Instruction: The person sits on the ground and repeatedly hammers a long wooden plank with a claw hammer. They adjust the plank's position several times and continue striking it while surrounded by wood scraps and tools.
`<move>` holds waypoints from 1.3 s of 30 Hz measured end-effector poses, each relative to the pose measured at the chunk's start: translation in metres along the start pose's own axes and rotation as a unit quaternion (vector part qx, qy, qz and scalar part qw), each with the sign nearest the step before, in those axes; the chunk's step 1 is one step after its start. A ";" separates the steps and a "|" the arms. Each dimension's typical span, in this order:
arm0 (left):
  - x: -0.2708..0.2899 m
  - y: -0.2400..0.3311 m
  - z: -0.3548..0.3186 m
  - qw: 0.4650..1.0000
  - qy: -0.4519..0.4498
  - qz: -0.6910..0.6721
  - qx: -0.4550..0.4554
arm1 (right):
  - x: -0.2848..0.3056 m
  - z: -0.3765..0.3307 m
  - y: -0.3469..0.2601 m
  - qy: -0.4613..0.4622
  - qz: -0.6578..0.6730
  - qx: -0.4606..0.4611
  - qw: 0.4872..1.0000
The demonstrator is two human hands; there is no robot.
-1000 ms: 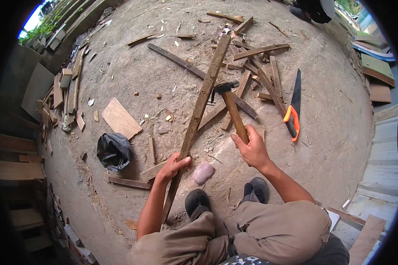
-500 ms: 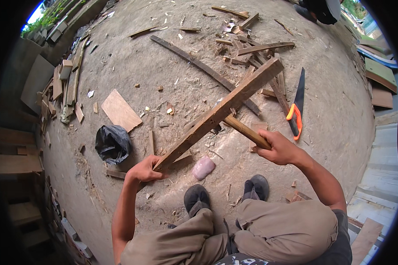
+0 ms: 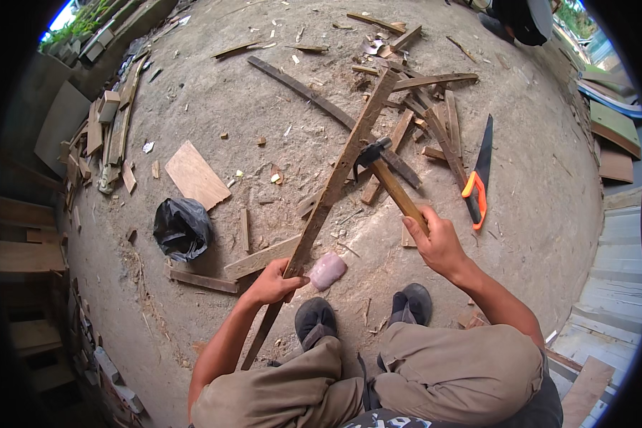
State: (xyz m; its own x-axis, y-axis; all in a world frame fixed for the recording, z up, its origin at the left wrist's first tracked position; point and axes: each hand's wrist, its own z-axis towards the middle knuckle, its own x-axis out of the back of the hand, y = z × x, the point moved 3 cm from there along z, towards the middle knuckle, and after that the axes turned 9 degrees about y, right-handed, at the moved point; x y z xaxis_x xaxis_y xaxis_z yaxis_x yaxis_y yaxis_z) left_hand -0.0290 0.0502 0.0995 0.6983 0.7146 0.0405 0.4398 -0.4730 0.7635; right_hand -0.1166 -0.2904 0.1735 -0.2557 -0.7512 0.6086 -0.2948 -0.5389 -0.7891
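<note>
My left hand (image 3: pixel 272 283) is closed round the lower part of a long brown wooden batten (image 3: pixel 329 192), which slants up and away to the right with its narrow side turned toward me. Gripped by its wooden handle, a claw hammer (image 3: pixel 396 187) is in my right hand (image 3: pixel 439 241). The hammer's black head lies right against or just beside the batten; I cannot tell whether they touch. Below, a pinkish block-like lump (image 3: pixel 327 272) rests on the ground near my left foot.
A handsaw (image 3: pixel 481 175) with an orange handle lies at right. Scrap wood (image 3: pixel 435 107) is heaped ahead, beside a long dark strip (image 3: pixel 299 88). On the left are a black plastic bag (image 3: pixel 182 230), a plywood piece (image 3: pixel 196 175) and stacked boards (image 3: pixel 114 139). Another person's leg (image 3: pixel 522 18) shows far right.
The batten has turned steeper and rolled onto its edge, its lower end now extending below my left hand. My left hand moved right. The hammer head, formerly mostly hidden behind the batten, now shows.
</note>
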 end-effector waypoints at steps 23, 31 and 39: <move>0.050 0.077 -0.015 0.928 0.145 0.310 -0.144 | -0.006 -0.017 -0.019 -0.271 0.453 -0.327 0.784; 0.075 0.077 0.005 0.929 0.104 0.275 -0.225 | 0.003 -0.019 -0.046 -0.261 0.413 -0.266 0.831; 0.273 0.044 -0.051 0.805 0.276 0.450 -0.269 | 0.077 -0.042 -0.012 -0.269 0.301 -0.350 0.845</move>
State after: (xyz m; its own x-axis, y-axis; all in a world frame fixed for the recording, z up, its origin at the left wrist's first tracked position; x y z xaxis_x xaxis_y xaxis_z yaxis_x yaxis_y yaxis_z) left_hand 0.1526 0.2510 0.1773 0.1736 0.3971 0.9012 -0.5167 -0.7424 0.4266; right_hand -0.1713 -0.3253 0.2334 -0.1519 -0.9753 -0.1603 -0.7809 0.2178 -0.5854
